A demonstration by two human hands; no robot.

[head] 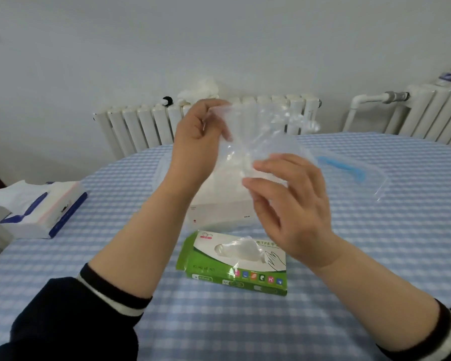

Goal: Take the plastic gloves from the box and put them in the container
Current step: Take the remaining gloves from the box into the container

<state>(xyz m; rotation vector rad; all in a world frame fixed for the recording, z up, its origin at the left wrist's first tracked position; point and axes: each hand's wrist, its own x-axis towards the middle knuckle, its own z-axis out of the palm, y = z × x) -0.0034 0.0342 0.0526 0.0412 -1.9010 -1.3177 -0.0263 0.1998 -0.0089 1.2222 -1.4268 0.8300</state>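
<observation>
Glove box [232, 264] on table [375, 256], nearest the person, centre. Container [216, 207] just behind it. Lid [349, 175] right of container, farther back. Tissue pack [41, 209] at table's left edge, well apart from the rest. Both hands [289, 204] raised above container, a glove [255, 136] between them. Radiators [146, 126] behind table, against wall.

A clear plastic glove [248, 131] hangs stretched in midair; the green glove box [235, 264] (another glove poking out) lies near, the translucent container [219, 207] just beyond.
</observation>
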